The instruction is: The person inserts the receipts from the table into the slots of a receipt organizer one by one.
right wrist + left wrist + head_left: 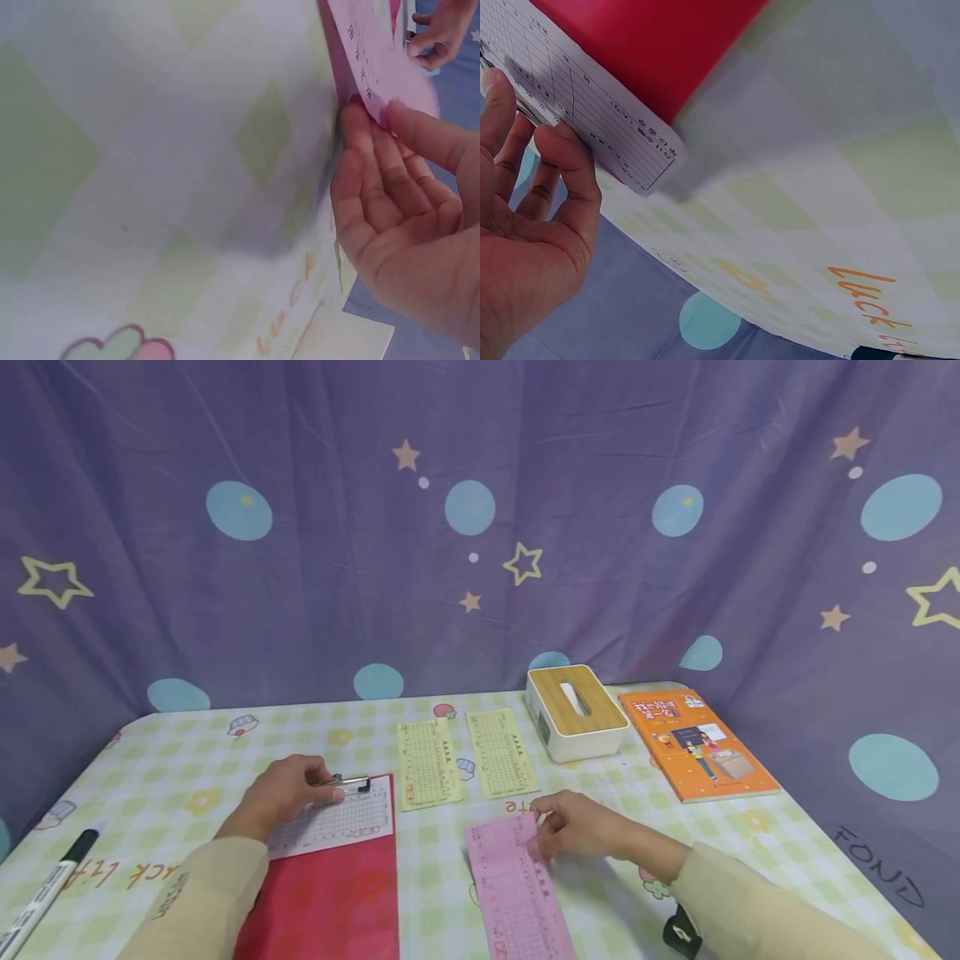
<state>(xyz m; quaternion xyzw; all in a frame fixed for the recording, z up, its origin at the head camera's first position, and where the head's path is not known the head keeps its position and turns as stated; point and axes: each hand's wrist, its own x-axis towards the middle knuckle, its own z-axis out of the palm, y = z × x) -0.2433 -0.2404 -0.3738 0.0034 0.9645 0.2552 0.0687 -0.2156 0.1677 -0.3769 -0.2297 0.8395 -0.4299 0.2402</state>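
A red clipboard lies at the front left, with a white printed form at its top end under a metal clip. My left hand pinches that clip between thumb and fingers. In the left wrist view the form juts past the board's side. Right of the clipboard is a long pink printed slip; my right hand pinches its upper right corner. The right wrist view shows the pink slip between thumb and forefinger, its edge lifted above the tablecloth.
Two yellow printed slips lie behind the hands. Farther back stand a tissue box with a wooden top and an orange book. A marker lies at far left, and a black object sits by the right sleeve.
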